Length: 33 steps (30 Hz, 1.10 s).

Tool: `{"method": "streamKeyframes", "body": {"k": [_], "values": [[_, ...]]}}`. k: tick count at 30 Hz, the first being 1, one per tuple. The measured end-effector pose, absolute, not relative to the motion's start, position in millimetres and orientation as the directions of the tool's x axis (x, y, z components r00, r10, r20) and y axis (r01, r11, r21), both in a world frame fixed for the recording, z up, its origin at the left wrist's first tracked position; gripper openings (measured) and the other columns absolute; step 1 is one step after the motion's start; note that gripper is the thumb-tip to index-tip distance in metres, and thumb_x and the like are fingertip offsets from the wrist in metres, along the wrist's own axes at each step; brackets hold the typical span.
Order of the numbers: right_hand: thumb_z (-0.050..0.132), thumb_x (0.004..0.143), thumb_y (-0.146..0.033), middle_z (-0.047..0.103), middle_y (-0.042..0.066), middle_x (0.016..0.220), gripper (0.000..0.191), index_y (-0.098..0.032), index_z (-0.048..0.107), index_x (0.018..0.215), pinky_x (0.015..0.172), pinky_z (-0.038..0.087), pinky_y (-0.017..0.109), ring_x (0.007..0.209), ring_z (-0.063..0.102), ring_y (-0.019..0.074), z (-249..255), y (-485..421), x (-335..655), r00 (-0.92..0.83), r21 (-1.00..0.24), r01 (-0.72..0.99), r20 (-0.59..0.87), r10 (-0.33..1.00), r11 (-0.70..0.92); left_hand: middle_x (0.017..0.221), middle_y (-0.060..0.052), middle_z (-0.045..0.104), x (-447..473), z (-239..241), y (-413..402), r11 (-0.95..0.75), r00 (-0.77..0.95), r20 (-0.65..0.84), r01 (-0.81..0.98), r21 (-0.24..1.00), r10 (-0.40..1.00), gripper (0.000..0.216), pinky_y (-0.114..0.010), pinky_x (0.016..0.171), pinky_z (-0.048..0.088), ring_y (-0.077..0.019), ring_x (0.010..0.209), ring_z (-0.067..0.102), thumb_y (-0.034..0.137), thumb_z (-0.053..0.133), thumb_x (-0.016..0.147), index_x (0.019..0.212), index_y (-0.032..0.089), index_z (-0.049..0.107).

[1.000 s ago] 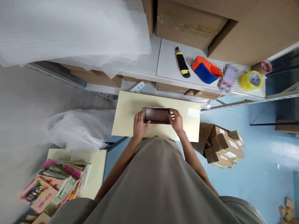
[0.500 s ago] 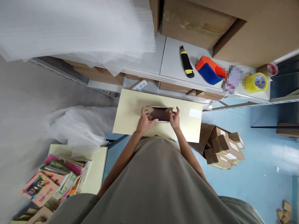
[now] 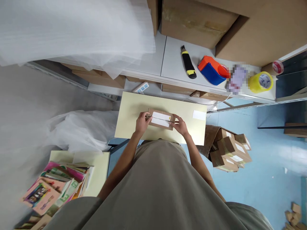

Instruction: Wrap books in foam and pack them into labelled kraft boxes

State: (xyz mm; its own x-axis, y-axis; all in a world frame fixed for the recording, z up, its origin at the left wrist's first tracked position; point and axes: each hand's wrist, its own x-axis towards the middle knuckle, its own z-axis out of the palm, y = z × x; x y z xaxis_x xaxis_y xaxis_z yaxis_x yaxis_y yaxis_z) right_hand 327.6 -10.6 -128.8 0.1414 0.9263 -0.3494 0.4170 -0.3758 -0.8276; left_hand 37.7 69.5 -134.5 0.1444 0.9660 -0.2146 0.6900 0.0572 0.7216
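Cardboard is the main thing in the head view: a small cardboard box [image 3: 160,123] lies flat near the middle of the pale yellow tabletop [image 3: 130,108], its upper face carrying a white label split by a thin line, with a tiny yellow mark at one end. The left hand [image 3: 141,123] is curled around the box's left end, and the right hand [image 3: 180,125] pinches its right end. The fingertips cover both ends, so the flaps there are hidden, and something small and dark at the left fingers is too small to identify.

A loose white label [image 3: 199,115] lies on the tabletop to the right, apart from the box. On the white shelf [image 3: 172,54] beyond are a black and yellow utility knife [image 3: 188,62], an orange and blue tape dispenser [image 3: 212,71], a yellow tape roll [image 3: 260,81] and a red and white tape roll [image 3: 275,67]. A pixelated patch hides whatever sits between dispenser and yellow roll.

Large cartons [image 3: 199,19] are cut off at the top edge. White foam sheeting [image 3: 72,32] covers the upper left. Small labelled boxes [image 3: 231,149] are heaped on the blue floor [image 3: 263,166] at right, and colourful printed cards [image 3: 51,190] at lower left are partly cut off.
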Motion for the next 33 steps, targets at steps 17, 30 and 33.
{"method": "streamKeyframes", "body": {"k": [17,30,33], "values": [[0.071,0.096,-0.048,0.079,0.008,0.142,0.044,-0.026,0.078,0.134,0.102,0.068,0.055,0.119,0.081,0.0334,-142.4,-51.2,356.8,0.409,-0.823,0.306,-0.341,0.846,-0.479,0.131,-0.010,0.072,78.9,-134.5,44.2,0.016,0.231,-0.233,0.675,0.737,0.945,0.018,-0.036,0.100,0.064,-0.0208,0.103,0.078,0.028,0.069,0.105,0.122,0.023,0.071],[0.077,0.084,-0.057,0.080,0.014,0.131,0.038,-0.022,0.080,0.097,0.111,0.061,0.051,0.125,0.073,0.0307,-161.5,-43.6,361.5,0.447,-0.908,0.107,-0.320,0.836,-0.405,0.117,-0.008,0.074,89.0,-137.0,55.5,0.056,0.190,-0.250,0.680,0.731,0.949,0.008,-0.034,0.096,0.065,-0.0180,0.093,0.076,0.021,0.071,0.099,0.103,0.020,0.077],[0.078,0.084,-0.060,0.079,0.014,0.131,0.039,-0.023,0.081,0.095,0.111,0.060,0.050,0.125,0.072,0.0314,-162.6,-42.7,364.1,0.430,-0.917,0.092,-0.314,0.846,-0.387,0.114,-0.008,0.076,90.3,-136.8,57.4,0.090,0.159,-0.265,0.676,0.731,0.951,0.008,-0.035,0.096,0.065,-0.0190,0.090,0.076,0.022,0.073,0.095,0.101,0.020,0.078]]}}
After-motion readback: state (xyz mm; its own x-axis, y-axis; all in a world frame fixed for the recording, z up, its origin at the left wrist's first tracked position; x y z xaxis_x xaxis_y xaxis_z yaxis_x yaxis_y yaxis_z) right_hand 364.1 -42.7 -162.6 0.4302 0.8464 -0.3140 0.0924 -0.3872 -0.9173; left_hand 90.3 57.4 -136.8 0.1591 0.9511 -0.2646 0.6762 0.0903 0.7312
